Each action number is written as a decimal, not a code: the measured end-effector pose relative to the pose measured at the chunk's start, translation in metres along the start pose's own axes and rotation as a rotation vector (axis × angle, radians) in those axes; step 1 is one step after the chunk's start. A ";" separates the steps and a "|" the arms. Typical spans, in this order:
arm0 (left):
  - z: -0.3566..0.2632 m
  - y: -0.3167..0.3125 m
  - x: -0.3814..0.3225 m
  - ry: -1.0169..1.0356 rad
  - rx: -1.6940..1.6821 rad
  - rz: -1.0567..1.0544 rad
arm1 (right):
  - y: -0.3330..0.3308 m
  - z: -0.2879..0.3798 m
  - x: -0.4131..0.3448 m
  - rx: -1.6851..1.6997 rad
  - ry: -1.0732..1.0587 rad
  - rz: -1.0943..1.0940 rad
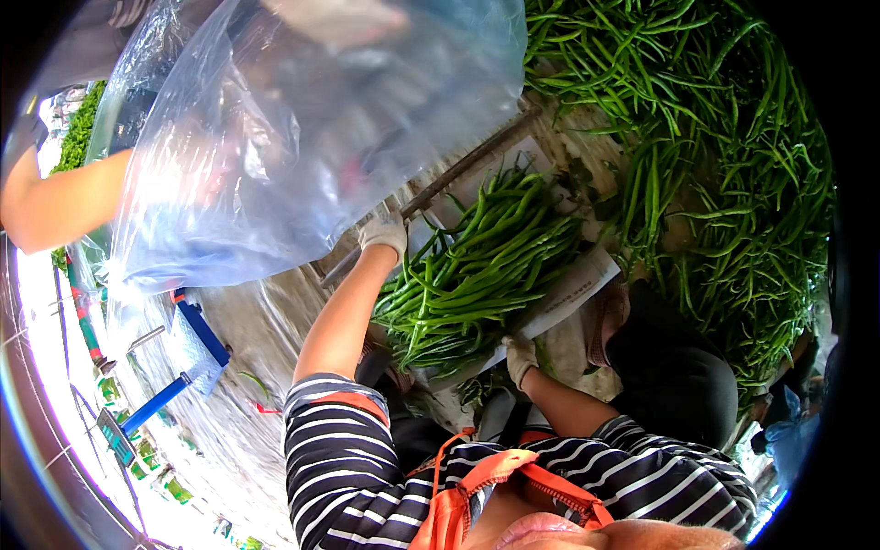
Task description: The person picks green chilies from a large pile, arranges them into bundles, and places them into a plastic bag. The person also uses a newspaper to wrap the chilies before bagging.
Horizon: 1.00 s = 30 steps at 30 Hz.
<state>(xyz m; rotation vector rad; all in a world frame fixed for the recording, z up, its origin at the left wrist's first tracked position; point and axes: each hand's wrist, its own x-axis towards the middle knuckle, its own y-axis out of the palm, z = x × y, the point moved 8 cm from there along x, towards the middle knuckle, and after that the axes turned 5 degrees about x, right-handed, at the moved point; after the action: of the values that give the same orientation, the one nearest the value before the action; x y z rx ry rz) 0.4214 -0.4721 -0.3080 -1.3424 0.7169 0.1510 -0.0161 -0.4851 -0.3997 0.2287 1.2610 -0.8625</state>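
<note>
A heap of long green chili peppers [481, 261] lies in front of me on a white sheet or liner [570, 289] whose near edge bears print. My left hand [385, 236], in a pale glove, is at the heap's left end, beside a long dark bar [467, 161]; its fingertips are hidden, so its hold is unclear. My right hand [520, 357], gloved too, has its fingers at the near edge of the white sheet and seems to pinch it. A large clear plastic bag [275, 151] hangs open over the upper left, close to my left hand.
Loose green chili peppers [729, 172] spread in a large pile along the right. Another person's bare arm [69, 192] reaches behind the plastic bag. A blue-posted scale with a display [117, 436] stands at the lower left. A dark-trousered knee [674, 371] is right of my right hand.
</note>
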 end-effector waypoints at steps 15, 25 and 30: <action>-0.039 0.059 -0.003 0.377 -0.041 -0.056 | 0.007 -0.028 0.018 0.245 0.191 -0.049; -0.076 0.044 0.004 0.448 0.136 -0.225 | 0.013 -0.029 0.021 0.340 0.077 0.010; -0.089 0.043 0.003 0.454 0.101 -0.297 | 0.009 -0.049 0.036 0.374 0.010 -0.035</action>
<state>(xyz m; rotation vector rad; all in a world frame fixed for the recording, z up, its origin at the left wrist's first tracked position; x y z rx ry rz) 0.3681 -0.5441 -0.3503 -1.3827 0.8784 -0.4353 -0.0442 -0.4655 -0.4510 0.5098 1.1087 -1.1262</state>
